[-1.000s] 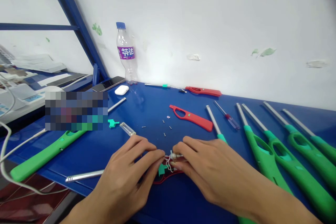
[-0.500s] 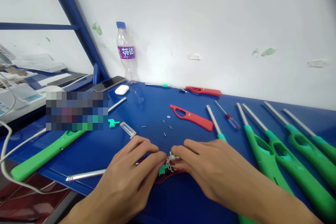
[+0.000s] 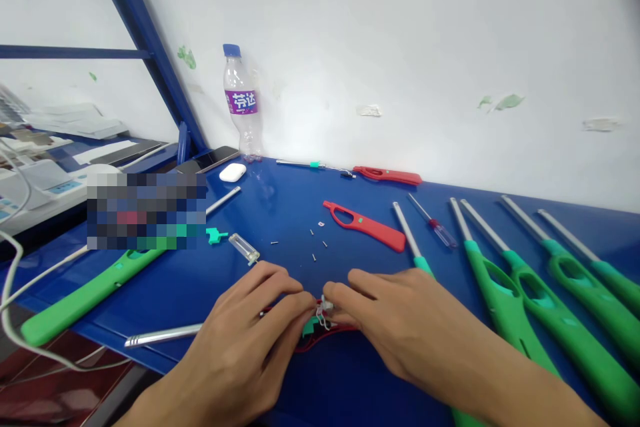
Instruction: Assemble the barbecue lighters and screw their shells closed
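Note:
Both hands meet over an opened red long-necked lighter (image 3: 327, 331) near the table's front. My left hand (image 3: 263, 327) has its fingers closed on the lighter's left part, where a metal tube (image 3: 163, 335) sticks out to the left. My right hand (image 3: 373, 300) pinches a small whitish fitting (image 3: 326, 304) with pale wire at it, above the red shell. A teal trigger piece (image 3: 310, 326) shows between the hands. Beyond them lie several tiny screws (image 3: 314, 257), a red handle half (image 3: 367, 225) and a clear fuel tank (image 3: 244, 248).
Green lighters (image 3: 530, 307) lie at the right beside a screwdriver (image 3: 435, 223); another green lighter (image 3: 90, 297) is at the left. A teal trigger (image 3: 216, 235), white earbud case (image 3: 233, 172), phone (image 3: 210, 159) and bottle (image 3: 243, 107) stand farther back. A red handle piece (image 3: 390, 175) lies by the wall.
The right fingers have shifted slightly with the whitish fitting, which sits a little lower at the red shell. A red loop at the front edge looks tucked closer. The rest looks unchanged.

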Demonstrator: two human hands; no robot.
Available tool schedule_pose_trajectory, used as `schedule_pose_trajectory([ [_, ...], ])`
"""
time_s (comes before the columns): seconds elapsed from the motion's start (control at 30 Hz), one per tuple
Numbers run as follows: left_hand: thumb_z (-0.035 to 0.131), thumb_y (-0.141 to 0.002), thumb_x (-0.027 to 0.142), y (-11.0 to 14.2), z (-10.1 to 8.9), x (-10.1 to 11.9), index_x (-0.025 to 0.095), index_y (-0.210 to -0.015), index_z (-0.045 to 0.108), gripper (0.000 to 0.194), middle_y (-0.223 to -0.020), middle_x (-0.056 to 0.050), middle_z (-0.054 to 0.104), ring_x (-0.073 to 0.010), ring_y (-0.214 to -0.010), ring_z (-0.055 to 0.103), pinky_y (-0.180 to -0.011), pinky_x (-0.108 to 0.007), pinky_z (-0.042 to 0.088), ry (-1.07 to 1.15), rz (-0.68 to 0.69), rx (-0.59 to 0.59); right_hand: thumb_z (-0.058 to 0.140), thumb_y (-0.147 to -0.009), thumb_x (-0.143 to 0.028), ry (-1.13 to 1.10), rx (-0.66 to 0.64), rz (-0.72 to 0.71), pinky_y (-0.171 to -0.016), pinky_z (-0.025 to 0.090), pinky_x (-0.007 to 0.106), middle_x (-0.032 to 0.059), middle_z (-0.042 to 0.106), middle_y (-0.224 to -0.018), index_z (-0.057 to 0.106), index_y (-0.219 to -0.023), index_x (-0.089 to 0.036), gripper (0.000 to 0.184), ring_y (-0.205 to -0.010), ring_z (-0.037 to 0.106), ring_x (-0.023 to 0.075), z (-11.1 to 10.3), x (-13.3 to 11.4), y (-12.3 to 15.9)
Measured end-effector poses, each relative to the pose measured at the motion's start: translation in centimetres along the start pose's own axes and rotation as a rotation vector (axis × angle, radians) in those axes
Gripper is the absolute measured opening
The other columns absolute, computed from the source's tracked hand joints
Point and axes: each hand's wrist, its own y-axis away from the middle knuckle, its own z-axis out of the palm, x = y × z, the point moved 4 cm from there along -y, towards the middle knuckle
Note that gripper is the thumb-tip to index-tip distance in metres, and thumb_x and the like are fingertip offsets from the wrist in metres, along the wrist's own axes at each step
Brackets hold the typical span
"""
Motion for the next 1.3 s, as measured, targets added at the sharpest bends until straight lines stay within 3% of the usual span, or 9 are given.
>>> schedule_pose_trajectory([
  [0.7, 0.056, -0.099, -0.007, 0.0, 0.0, 0.1, 0.012, -0.112, 0.065, 0.024, -0.099, -0.003, 0.071, -0.0158, -0.093, 0.055, -0.092, -0.035, 0.051, 0.016, 0.033, 0.03, 0.067, -0.087, -0.004, 0.064, 0.076, -0.037, -0.049, 0.023, 0.035, -0.0064, 0.062, -0.084, 0.048, -0.115, -0.026, 0.041, -0.056, 0.057, 0.0186, 0.5, -0.2, -0.1],
  [0.87, 0.057, -0.101, -0.004, -0.1, 0.0, 0.0, 0.014, -0.115, 0.066, 0.024, -0.101, -0.002, 0.071, -0.0155, -0.094, 0.056, -0.097, -0.035, 0.048, -0.011, -0.002, 0.054, 0.068, -0.087, -0.005, 0.075, 0.101, -0.02, -0.05, 0.026, 0.035, -0.0043, 0.06, -0.086, 0.05, -0.113, -0.025, 0.037, -0.059, 0.057, 0.019, 0.0, -0.1, -0.2],
  [1.03, 0.059, -0.103, 0.003, -0.3, -0.2, -0.3, 0.019, -0.111, 0.067, 0.019, -0.096, 0.0, 0.069, -0.0151, -0.092, 0.055, -0.09, -0.032, 0.047, -0.04, -0.091, 0.107, 0.06, -0.085, -0.002, 0.087, 0.116, 0.0, -0.052, 0.03, 0.035, -0.0004, 0.063, -0.097, 0.053, -0.117, -0.024, 0.04, -0.064, 0.06, 0.0194, -0.9, 0.4, 0.0],
  [1.3, 0.059, -0.101, -0.002, 0.2, -0.2, -0.3, 0.018, -0.111, 0.067, 0.024, -0.1, 0.0, 0.069, -0.0154, -0.096, 0.055, -0.096, -0.033, 0.047, 0.011, -0.085, 0.089, 0.059, -0.084, 0.002, 0.081, 0.141, -0.086, -0.049, 0.032, 0.036, -0.0011, 0.068, -0.089, 0.057, -0.127, -0.017, 0.047, -0.068, 0.065, 0.0202, -0.7, 0.0, 0.2],
])
